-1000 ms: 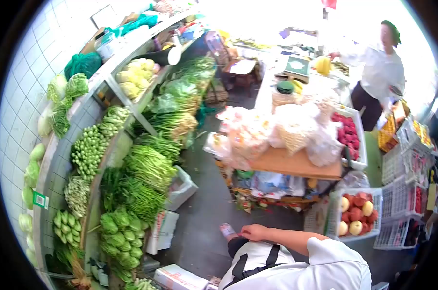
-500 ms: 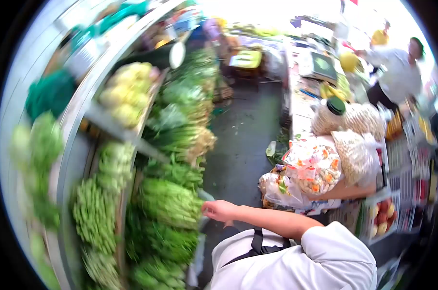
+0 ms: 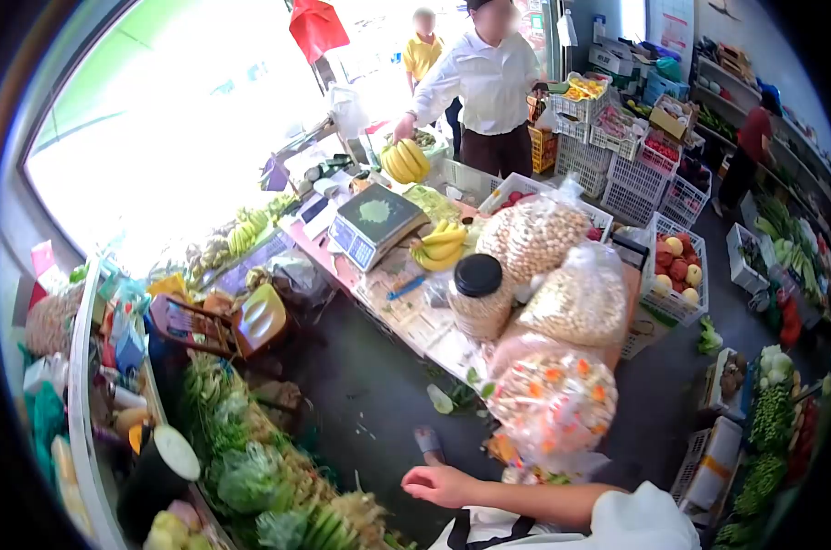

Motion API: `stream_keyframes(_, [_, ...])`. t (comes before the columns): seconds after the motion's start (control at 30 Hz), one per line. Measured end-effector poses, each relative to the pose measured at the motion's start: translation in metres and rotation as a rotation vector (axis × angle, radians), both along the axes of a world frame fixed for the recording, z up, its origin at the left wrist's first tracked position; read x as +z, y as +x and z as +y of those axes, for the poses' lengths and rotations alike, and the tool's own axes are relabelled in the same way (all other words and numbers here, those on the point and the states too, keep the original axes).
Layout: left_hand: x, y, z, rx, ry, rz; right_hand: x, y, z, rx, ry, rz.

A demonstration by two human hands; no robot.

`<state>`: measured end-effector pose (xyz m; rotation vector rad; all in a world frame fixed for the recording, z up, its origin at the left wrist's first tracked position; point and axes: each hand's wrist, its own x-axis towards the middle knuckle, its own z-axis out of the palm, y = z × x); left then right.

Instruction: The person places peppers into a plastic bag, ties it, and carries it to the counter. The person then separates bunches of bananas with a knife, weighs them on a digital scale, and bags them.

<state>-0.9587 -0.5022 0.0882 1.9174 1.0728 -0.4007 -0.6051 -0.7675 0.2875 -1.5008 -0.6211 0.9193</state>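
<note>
My right hand (image 3: 438, 486) hangs over the dark floor near the bottom, its fingers loosely bent and apart, holding nothing. My left hand is out of view. Nearest to my right hand, on its right, is a clear bag of wrapped orange-and-white items (image 3: 553, 403) at the table corner. Bags of pale nuts (image 3: 571, 298) and a black-lidded jar (image 3: 479, 298) stand behind it. A green-topped scale (image 3: 374, 225) sits farther back, with bananas (image 3: 440, 246) beside it. Across the table, a person in a white shirt (image 3: 493, 82) holds a banana bunch (image 3: 404, 161) and a dark handheld object.
Leafy greens (image 3: 250, 477) fill the lower left, with a wooden chair (image 3: 241, 321) above them. Stacked white crates (image 3: 635, 183) and a crate of red and pale fruit (image 3: 676, 270) stand right. More vegetables (image 3: 773, 440) line the lower right. Two other people are farther away.
The view has swung right, from the vegetable shelves towards the table and crates. My right hand, earlier beside the green bunches, is now over the floor. The person across the table now appears nearer the centre.
</note>
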Motion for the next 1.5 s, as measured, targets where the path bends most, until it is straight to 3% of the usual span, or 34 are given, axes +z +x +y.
stream_keyframes(0.03, [-0.014, 0.026, 0.046, -0.430, 0.312, -0.147, -0.014, 0.011, 0.007, -0.091, -0.077, -0.017])
stream_keyframes(0.1, [-0.003, 0.102, 0.090, 0.044, -0.026, -0.102, -0.029, 0.035, 0.022, -0.275, -0.079, 0.171])
stream_keyframes(0.13, [0.035, 0.160, 0.098, 0.305, -0.143, -0.099, -0.024, 0.048, 0.031, -0.384, -0.216, 0.169])
stream_keyframes(0.2, [0.120, 0.245, 0.089, 0.375, -0.270, -0.200, -0.049, 0.069, 0.061, -0.460, -0.247, 0.163])
stream_keyframes(0.23, [0.061, 0.255, 0.129, 0.336, -0.136, 0.033, -0.047, 0.090, 0.073, -0.455, -0.241, 0.218])
stream_keyframes(0.27, [0.112, 0.294, 0.121, 0.212, -0.159, 0.028, -0.039, 0.114, 0.086, -0.429, -0.191, 0.264])
stream_keyframes(0.3, [0.077, 0.297, 0.151, -0.080, -0.124, -0.102, -0.031, 0.139, 0.100, -0.414, -0.142, 0.315])
stream_keyframes(0.37, [0.098, 0.346, 0.171, -0.227, -0.032, -0.145, -0.017, 0.192, 0.129, -0.454, -0.051, 0.207])
stream_keyframes(0.47, [0.049, 0.414, 0.220, 0.139, -0.461, -0.353, 0.018, 0.267, 0.160, -0.569, -0.078, 0.055])
stream_keyframes(0.5, [0.022, 0.434, 0.243, 0.118, -0.295, -0.313, 0.014, 0.289, 0.173, -0.595, -0.053, -0.087])
stream_keyframes(0.57, [0.014, 0.487, 0.276, 0.165, -0.512, -0.415, 0.039, 0.331, 0.192, -0.596, -0.188, -0.077])
stream_keyframes(0.63, [0.006, 0.554, 0.305, -0.044, -0.459, -0.470, 0.026, 0.368, 0.220, -0.590, -0.137, -0.175])
stream_keyframes(0.73, [0.032, 0.704, 0.345, -0.272, -0.319, -0.609, 0.017, 0.422, 0.257, -0.651, -0.162, -0.150])
stream_keyframes(0.77, [0.072, 0.750, 0.340, -0.202, -0.455, -0.574, 0.009, 0.438, 0.266, -0.735, -0.161, -0.158])
stream_keyframes(0.8, [0.081, 0.809, 0.349, -0.236, -0.388, -0.596, -0.013, 0.457, 0.277, -0.820, -0.109, -0.155])
stream_keyframes(0.83, [0.091, 0.862, 0.355, -0.264, -0.496, -0.603, -0.021, 0.471, 0.280, -0.906, -0.155, -0.158])
stream_keyframes(0.87, [0.125, 0.902, 0.340, -0.268, -0.528, -0.612, -0.046, 0.483, 0.285, -1.018, -0.080, -0.167])
stream_keyframes(0.9, [0.134, 0.955, 0.359, -0.423, -0.666, -0.616, -0.043, 0.501, 0.293, -1.069, -0.043, -0.060])
stream_keyframes(0.93, [0.179, 0.989, 0.340, -0.462, -0.626, -0.554, -0.043, 0.514, 0.295, -1.145, 0.018, -0.106])
stream_keyframes(0.97, [0.161, 1.038, 0.349, -0.531, -0.782, -0.512, -0.034, 0.526, 0.294, -1.180, -0.031, -0.075])
stream_keyframes(1.0, [0.184, 1.069, 0.336, -0.528, -0.750, -0.529, -0.028, 0.541, 0.294, -1.240, 0.133, -0.107])
stream_keyframes(1.03, [0.200, 1.099, 0.319, -0.468, -0.767, -0.465, -0.026, 0.556, 0.289, -1.302, 0.037, -0.138])
stream_keyframes(1.07, [0.215, 1.131, 0.312, -0.578, -0.806, -0.430, -0.025, 0.576, 0.287, -1.379, 0.164, -0.057])
stream_keyframes(1.1, [0.232, 1.158, 0.301, -0.696, -0.804, -0.415, -0.014, 0.590, 0.284, -1.470, -0.010, -0.151])
stream_keyframes(1.13, [0.226, 1.187, 0.282, -0.693, -0.856, -0.363, 0.032, 0.602, 0.278, -1.510, 0.085, 0.131])
stream_keyframes(1.3, [0.225, 1.273, 0.182, -0.611, -0.883, -0.246, 0.045, 0.673, 0.256, -1.670, 0.153, 0.336])
stream_keyframes(1.43, [0.245, 1.334, 0.132, -0.499, -0.826, -0.186, 0.059, 0.735, 0.254, -1.773, 0.423, 0.556])
stream_keyframes(1.5, [0.250, 1.355, 0.119, -0.714, -1.388, -0.066, 0.052, 0.759, 0.247, -1.713, 0.581, 0.776])
